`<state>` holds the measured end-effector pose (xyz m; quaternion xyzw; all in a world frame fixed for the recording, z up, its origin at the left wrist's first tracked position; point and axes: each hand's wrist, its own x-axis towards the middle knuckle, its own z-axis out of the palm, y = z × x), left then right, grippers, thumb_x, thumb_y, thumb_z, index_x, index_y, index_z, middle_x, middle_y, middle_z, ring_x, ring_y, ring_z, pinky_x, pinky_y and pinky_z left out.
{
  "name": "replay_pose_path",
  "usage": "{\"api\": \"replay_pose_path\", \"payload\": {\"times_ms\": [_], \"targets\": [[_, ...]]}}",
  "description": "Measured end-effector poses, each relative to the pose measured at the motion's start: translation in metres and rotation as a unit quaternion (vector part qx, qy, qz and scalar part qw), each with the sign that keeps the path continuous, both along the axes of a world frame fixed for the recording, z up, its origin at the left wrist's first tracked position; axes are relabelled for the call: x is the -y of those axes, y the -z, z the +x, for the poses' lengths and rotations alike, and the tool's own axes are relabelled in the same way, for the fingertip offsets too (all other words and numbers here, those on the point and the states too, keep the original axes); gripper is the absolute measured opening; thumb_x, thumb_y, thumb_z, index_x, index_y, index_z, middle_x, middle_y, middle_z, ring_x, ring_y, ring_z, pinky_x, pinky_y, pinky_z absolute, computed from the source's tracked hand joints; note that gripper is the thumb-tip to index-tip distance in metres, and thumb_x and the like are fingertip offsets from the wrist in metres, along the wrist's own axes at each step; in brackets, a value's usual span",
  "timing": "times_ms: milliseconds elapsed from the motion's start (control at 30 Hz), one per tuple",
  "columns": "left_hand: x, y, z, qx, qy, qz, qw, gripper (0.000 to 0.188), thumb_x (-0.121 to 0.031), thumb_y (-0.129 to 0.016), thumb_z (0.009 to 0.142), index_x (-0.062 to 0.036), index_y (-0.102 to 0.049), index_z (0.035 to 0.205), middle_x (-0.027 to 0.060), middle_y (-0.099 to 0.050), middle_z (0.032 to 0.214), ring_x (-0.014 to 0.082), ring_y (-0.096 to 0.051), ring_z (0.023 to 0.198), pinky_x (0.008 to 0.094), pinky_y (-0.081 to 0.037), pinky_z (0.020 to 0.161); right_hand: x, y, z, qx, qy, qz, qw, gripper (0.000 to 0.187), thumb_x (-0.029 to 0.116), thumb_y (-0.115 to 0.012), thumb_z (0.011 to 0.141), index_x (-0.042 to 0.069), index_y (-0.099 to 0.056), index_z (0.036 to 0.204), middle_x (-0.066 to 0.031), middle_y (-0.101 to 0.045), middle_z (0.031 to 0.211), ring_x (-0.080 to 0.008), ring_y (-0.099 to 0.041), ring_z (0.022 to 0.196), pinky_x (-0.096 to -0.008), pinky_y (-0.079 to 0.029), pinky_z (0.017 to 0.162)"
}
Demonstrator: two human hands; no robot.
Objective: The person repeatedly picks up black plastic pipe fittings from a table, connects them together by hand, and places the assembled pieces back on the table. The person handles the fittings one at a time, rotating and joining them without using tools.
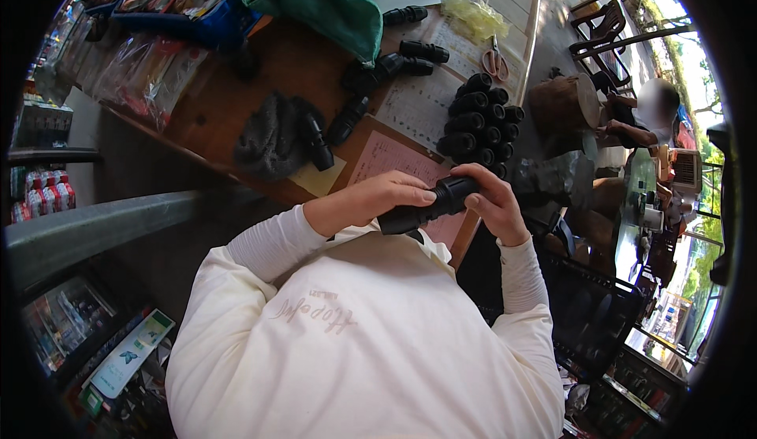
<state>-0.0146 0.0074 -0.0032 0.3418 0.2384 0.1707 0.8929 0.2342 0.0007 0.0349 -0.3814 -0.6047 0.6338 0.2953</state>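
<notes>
In front of my chest, a thick black ribbed cylinder [447, 196] is held level between both hands; I cannot make out its exact kind. My left hand [388, 193] closes on its left part from above, thumb along the top. My right hand [498, 202] grips the right end, fingers curled over it. Just beyond, a stack of similar black cylinders [482, 120] stands at the table's right side. More loose ones lie farther left, among them one black cylinder [347, 120] and another [314, 141] beside a dark grey crumpled cloth [272, 135].
The brown wooden table [209, 92] carries a pink printed sheet [386, 159], a green bag [331, 5], orange-handled scissors [495, 62] and crumpled yellowish plastic [475, 17]. A blue crate [201, 25] of packets stands far left. A grey metal rail [134, 222] runs at left. Another person [631, 120] sits far right.
</notes>
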Motion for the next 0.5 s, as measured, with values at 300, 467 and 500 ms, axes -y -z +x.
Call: {"api": "replay_pose_path", "payload": {"times_ms": [300, 467, 500], "targets": [[0.001, 0.005, 0.003, -0.016, -0.013, 0.006, 1.000, 0.043, -0.031, -0.062, 0.091, 0.0036, -0.061, 0.116, 0.0098, -0.064, 0.096, 0.0139, -0.062, 0.087, 0.0242, -0.049, 0.078, -0.002, -0.001, -0.001, -0.021, 0.007, -0.007, 1.000, 0.039, 0.018, -0.069, 0.090, 0.001, -0.057, 0.123, -0.0051, -0.055, 0.107, -0.0106, -0.059, 0.096, -0.0216, -0.053, 0.082], [0.000, 0.011, 0.003, -0.019, 0.005, 0.040, 0.999, 0.043, -0.031, -0.062, 0.091, 0.0031, -0.061, 0.117, 0.0085, -0.064, 0.098, 0.0121, -0.060, 0.088, 0.0231, -0.048, 0.078, -0.003, 0.001, -0.001, -0.009, 0.001, -0.013, 1.000, 0.042, 0.023, -0.069, 0.090, 0.001, -0.057, 0.124, -0.0040, -0.058, 0.104, -0.0088, -0.061, 0.090, -0.0210, -0.054, 0.079], [0.000, 0.011, 0.003, -0.018, 0.003, 0.036, 0.999, 0.043, -0.032, -0.062, 0.091, 0.0030, -0.061, 0.117, 0.0082, -0.063, 0.098, 0.0118, -0.060, 0.088, 0.0228, -0.048, 0.078, -0.003, 0.001, -0.001, -0.006, 0.005, -0.015, 1.000, 0.046, 0.027, -0.070, 0.089, 0.001, -0.056, 0.125, -0.0036, -0.060, 0.103, -0.0080, -0.061, 0.088, -0.0206, -0.054, 0.079]]}}
